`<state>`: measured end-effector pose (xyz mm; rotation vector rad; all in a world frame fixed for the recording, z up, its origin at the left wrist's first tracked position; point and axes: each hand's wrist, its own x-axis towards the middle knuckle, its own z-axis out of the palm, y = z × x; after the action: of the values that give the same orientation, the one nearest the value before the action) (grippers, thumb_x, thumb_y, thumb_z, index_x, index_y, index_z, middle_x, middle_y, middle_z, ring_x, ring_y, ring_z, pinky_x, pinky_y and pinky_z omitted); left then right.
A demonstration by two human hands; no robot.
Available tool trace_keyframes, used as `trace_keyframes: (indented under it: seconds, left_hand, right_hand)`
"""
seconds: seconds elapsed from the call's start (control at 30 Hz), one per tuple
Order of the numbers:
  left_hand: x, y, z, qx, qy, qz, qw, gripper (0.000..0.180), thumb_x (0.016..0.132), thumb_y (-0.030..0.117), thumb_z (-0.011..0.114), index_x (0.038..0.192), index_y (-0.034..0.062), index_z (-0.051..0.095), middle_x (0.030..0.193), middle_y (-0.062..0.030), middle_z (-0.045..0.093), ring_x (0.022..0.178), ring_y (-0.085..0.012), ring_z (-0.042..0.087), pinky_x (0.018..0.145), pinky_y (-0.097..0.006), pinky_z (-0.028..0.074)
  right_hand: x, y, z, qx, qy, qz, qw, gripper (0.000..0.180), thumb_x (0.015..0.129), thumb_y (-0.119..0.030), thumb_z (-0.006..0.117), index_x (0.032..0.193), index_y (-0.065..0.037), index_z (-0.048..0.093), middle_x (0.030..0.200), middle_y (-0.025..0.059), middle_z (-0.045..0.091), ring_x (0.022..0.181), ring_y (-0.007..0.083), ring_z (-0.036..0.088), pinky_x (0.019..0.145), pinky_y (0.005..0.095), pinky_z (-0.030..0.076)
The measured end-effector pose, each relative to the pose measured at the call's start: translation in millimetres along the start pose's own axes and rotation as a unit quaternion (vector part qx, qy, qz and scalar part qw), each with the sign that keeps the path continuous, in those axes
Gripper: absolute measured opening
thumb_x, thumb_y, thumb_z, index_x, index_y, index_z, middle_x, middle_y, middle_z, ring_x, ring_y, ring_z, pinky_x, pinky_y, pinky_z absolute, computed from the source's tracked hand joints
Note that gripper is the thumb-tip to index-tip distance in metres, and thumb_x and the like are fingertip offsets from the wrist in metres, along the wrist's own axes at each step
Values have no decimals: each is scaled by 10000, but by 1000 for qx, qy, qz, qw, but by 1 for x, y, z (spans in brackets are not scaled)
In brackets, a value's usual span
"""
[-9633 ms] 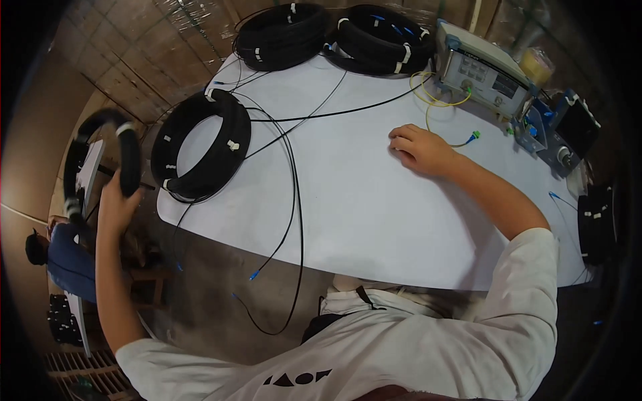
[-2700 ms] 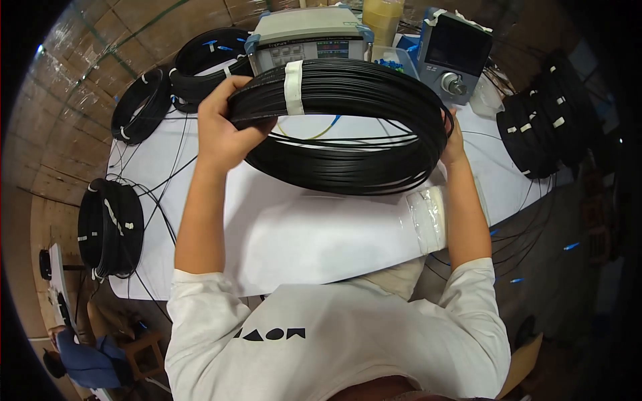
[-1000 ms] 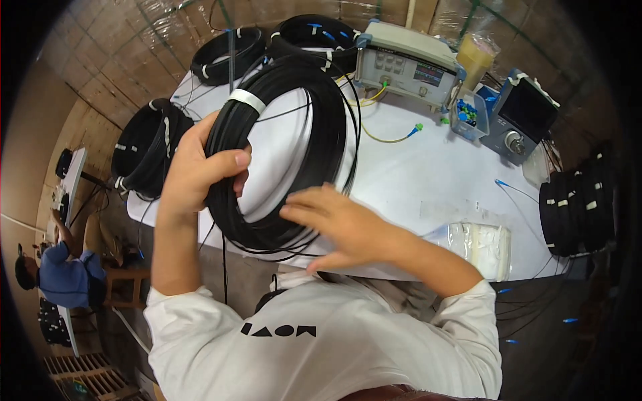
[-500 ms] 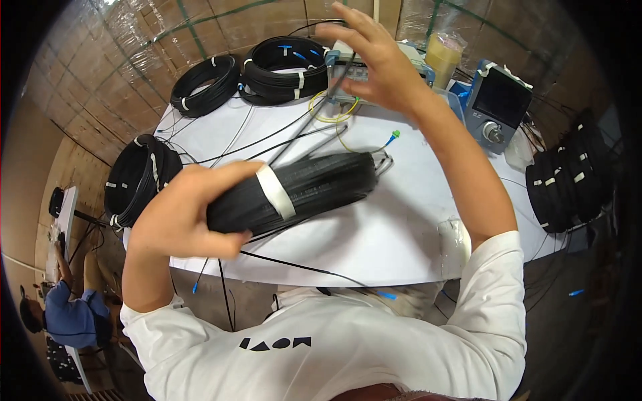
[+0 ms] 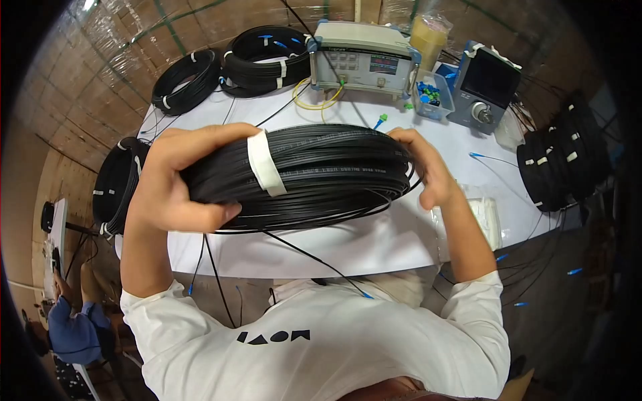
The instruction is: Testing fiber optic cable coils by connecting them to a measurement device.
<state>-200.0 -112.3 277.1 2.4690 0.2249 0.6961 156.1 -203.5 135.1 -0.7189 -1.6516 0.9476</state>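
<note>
Coil: I see a big black cable coil (image 5: 301,175) held above the white table (image 5: 374,240), seen nearly edge-on; its long axis runs left to right, the right end tipped slightly up and away from me.
Left grip: my left hand (image 5: 177,179) wraps the coil's left end, thumb under and fingers over, pressed tight on the bundle.
Right grip: my right hand (image 5: 421,167) clasps the coil's right end, fingers curled around the strands.
Band: a white tape band (image 5: 265,170) crosses the coil just right of the left hand; a smaller white band shows at the coil's right end.
Loose ends: thin black strands hang from the coil's underside toward the table's near edge; one ends in a small blue connector (image 5: 367,295).
Beyond the coil: a grey test instrument (image 5: 364,61) with a small screen; right of it a clear box of blue bits (image 5: 428,93), then a blue-grey device with a dark screen (image 5: 485,83); a yellow cable loop (image 5: 314,100) lies before the instrument.
Other coils: two black coils (image 5: 231,63) far left of the coil; one (image 5: 117,184) at the left table edge; a stack (image 5: 565,157) to the right.
Bag: a clear plastic bag (image 5: 485,217) lies just right of my right forearm.
</note>
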Motion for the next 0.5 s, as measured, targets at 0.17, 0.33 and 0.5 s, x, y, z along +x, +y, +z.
trace_keyframes:
  seconds: [0.17, 0.33, 0.5]
  left_hand:
    - [21, -15, 7, -174, 48, -109, 978, 690, 568, 160, 693, 1202, -92, 591, 933, -74, 665, 727, -127, 610, 664, -257, 487]
    - [49, -30, 11, -172, 77, -72, 979, 678, 681, 217, 765, 1271, -40, 552, 1070, -115, 638, 983, -159, 602, 877, -276, 461]
    - [44, -70, 39, -238, 161, -85, 954, 985, 704, 503, 791, 1433, -7, 369, 1273, -186, 562, 1099, -275, 610, 946, -354, 467]
  right_hand:
    - [-30, 13, 30, -19, 122, 70, 990, 807, 637, -176, 882, 1293, 11, 450, 1068, 81, 609, 1015, 171, 579, 930, 323, 465]
    - [-26, 11, 46, 99, 340, -19, 935, 302, 734, -71, 596, 1014, 25, 537, 714, 64, 551, 646, 145, 541, 664, 320, 497]
    - [-25, 1, 30, 176, 416, -11, 892, 303, 781, -131, 590, 1035, 17, 516, 713, 45, 512, 613, 135, 486, 671, 347, 481]
